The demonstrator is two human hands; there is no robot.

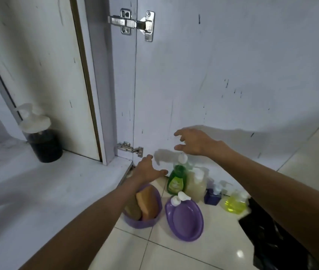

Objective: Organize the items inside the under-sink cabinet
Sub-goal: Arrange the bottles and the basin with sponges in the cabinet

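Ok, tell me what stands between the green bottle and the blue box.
In the head view, a pale pump bottle stands between them, close against the green bottle.

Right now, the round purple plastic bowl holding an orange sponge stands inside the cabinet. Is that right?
No. The head view shows the round purple plastic bowl holding the orange sponge standing on the tiled floor, outside the cabinet.

Jar stood on the cabinet floor, far left. On the tiles before the open door sat a bowl holding two sponges, a dish just to its right. Bottles stood in a row behind both, close against the door.
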